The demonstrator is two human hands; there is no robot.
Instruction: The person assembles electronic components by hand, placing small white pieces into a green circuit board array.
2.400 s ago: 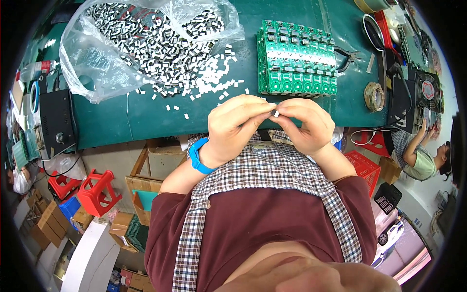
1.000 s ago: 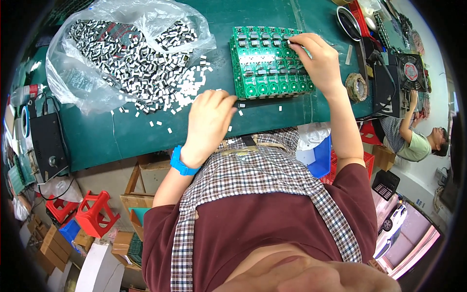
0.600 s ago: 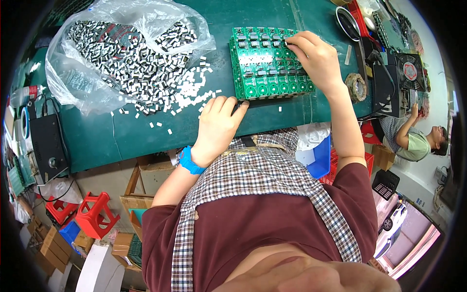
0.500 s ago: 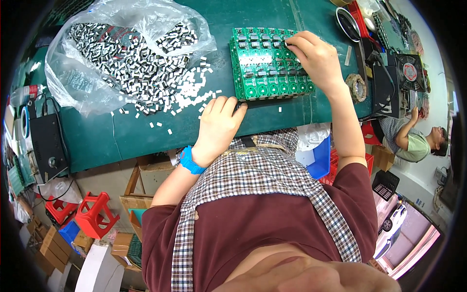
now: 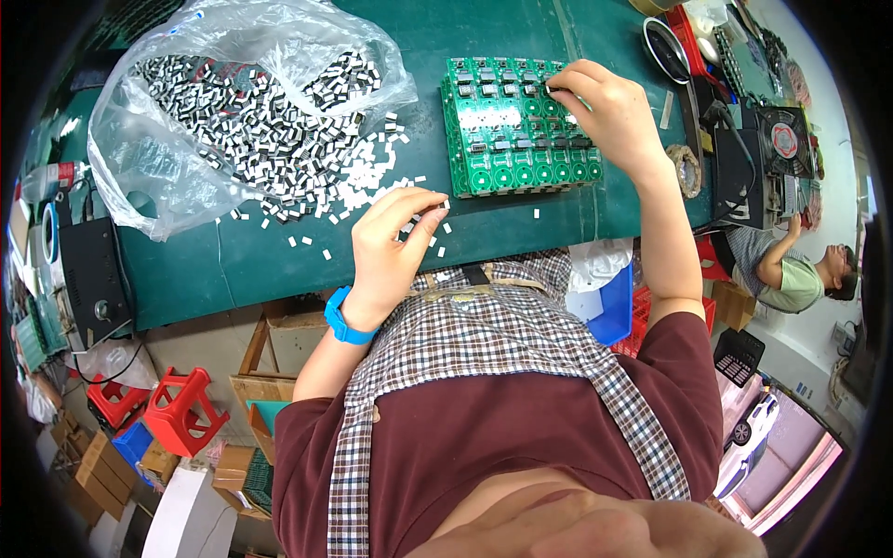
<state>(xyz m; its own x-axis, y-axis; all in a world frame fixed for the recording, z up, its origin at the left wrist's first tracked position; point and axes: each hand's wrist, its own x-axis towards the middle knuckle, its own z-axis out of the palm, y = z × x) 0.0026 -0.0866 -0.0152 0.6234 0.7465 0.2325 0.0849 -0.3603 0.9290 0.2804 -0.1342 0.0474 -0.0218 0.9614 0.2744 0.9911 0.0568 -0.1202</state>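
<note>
A stack of green circuit boards [image 5: 521, 175] lies on the bench, its top panel carrying rows of small parts and round pads. At its upper right, my right hand [image 5: 612, 112] is closed in a pinch against the board; a speck of white shows at the fingertips, mostly hidden by them. My left hand [image 5: 391, 242], with a blue wristwatch [image 5: 342, 318] on its wrist, pinches a small black-and-white block [image 5: 444, 205] between thumb and forefinger, left of the stack. Several like blocks lie loose around that hand. Beyond it, a clear plastic bag [image 5: 130, 177] holds a heap of them [image 5: 270, 139].
A green bench top [image 5: 307, 270] runs under everything. A black box with a knob [image 5: 98, 284] is at the left; a tape roll [image 5: 684, 170] and a fan unit [image 5: 786, 138] are at the right. Red stools [image 5: 181, 409] stand below left. Another person [image 5: 781, 270] sits far right.
My left hand has moved left and toward me from the stack's near left corner, and a block now shows in its pinch. My right hand stays at nearly the same spot on the board.
</note>
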